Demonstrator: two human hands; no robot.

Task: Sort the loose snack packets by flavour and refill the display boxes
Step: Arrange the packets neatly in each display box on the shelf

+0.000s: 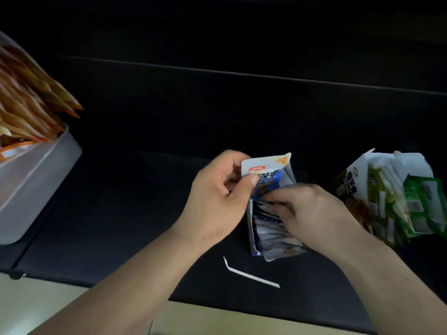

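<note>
A blue and white display box [271,168] lies on the black surface at centre right, with several blue packets [275,234] stacked inside. My left hand [217,197] pinches the box's upper flap between thumb and fingers. My right hand [312,211] has its fingers curled onto the blue packets in the box's open side. A green display box [355,180] stands to the right, with several green packets [420,206] spilling from it.
A grey bin [46,170] holding orange packets [31,105] sits at the far left. A white torn paper strip [251,276] lies in front of the blue box. The black surface [121,213] ends at a pale floor edge below.
</note>
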